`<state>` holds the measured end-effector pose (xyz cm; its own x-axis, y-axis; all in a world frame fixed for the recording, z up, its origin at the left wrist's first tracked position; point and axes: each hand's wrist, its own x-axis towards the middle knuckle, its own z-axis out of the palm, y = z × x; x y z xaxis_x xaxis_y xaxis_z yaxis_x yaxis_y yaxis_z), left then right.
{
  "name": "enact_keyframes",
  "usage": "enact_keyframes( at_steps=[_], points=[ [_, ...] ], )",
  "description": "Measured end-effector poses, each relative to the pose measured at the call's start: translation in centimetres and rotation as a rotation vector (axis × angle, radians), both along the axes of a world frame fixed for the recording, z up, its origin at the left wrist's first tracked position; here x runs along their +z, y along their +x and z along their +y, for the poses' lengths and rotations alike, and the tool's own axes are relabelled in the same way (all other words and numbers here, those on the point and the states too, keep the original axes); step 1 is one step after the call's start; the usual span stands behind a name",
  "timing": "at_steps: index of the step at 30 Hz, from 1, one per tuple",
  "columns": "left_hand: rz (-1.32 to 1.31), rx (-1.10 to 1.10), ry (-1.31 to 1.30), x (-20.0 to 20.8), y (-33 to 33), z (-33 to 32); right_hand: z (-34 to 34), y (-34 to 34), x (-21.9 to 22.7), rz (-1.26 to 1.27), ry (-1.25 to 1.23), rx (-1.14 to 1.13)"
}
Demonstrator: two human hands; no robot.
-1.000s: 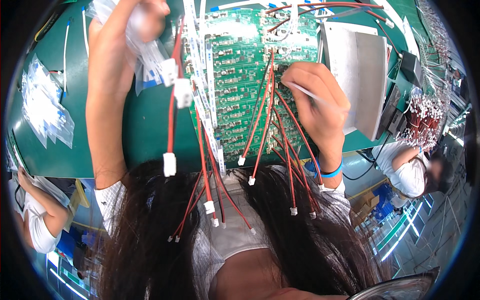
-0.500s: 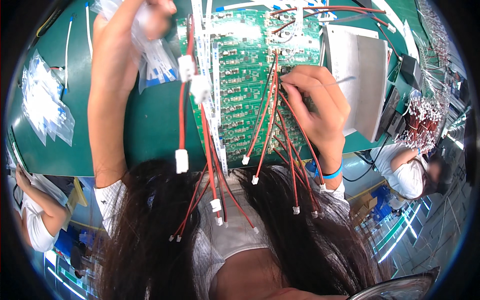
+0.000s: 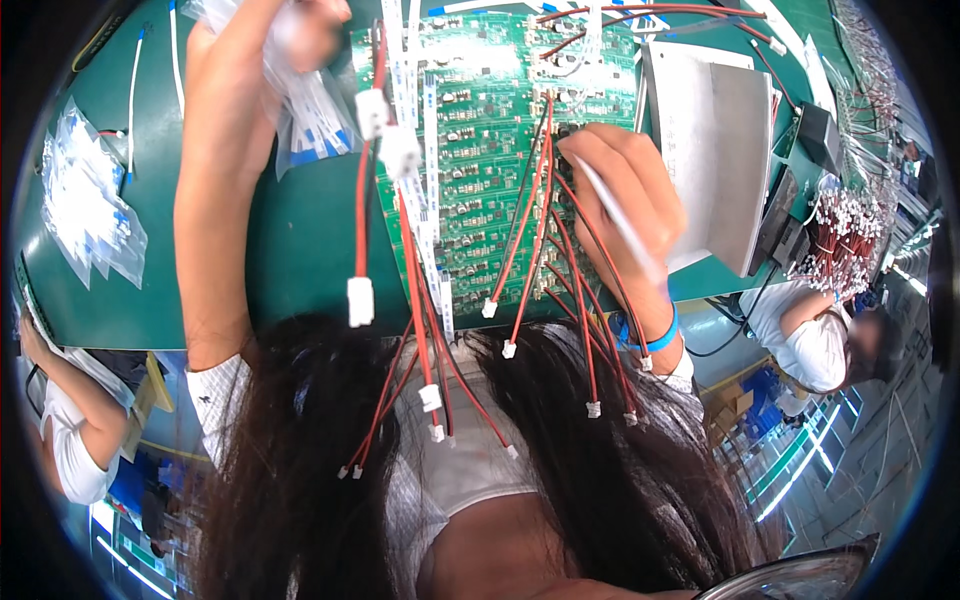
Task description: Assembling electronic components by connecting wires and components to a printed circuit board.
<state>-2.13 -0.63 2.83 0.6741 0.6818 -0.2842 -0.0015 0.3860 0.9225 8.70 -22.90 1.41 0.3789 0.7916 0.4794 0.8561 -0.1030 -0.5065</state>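
Observation:
A green circuit board panel (image 3: 480, 200) lies on the table, with several red-and-black wire leads (image 3: 532, 225) ending in white plugs and white flat ribbon cables (image 3: 430, 160) running over it. My right hand (image 3: 630, 185) is closed in a pinch over the row of connectors right of the panel's middle. From its fingers a white flat ribbon cable (image 3: 612, 215) trails back across the hand; the pinched end is hidden. At the upper left, my left hand (image 3: 235, 85) is closed on a clear plastic bag (image 3: 312, 125) of blue-ended ribbon cables. Its fingertips are blurred.
Another clear bag (image 3: 85, 200) lies on the green table (image 3: 300, 240) at the left. Right of the panel sits a grey metal plate (image 3: 715, 160), then a black block (image 3: 820, 135) and a bundle of wire leads (image 3: 845, 235). Other people sit at both sides.
The ribbon cable at my right hand has swung from pointing right to lying down across the hand. My right hand has tilted slightly; the left barely differs.

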Motion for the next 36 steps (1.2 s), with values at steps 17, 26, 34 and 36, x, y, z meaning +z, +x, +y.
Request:
enact_keyframes(
  at_steps=[17,26,34,36],
  points=[
    [-0.103,-0.042,-0.125,-0.6,-0.4,0.5,-0.2,-0.1,0.9,0.422,-0.023,-0.080],
    [-0.104,-0.043,-0.125,-0.8,-0.3,0.7,-0.2,0.2,0.4,0.534,-0.024,-0.133],
    [-0.116,-0.046,-0.109,-1.0,-0.4,0.8,0.2,-0.2,0.4,0.685,0.039,-0.123],
    [-0.110,-0.045,-0.110,-1.0,-0.3,0.7,0.1,0.2,0.3,0.774,0.049,-0.030]
  ],
)
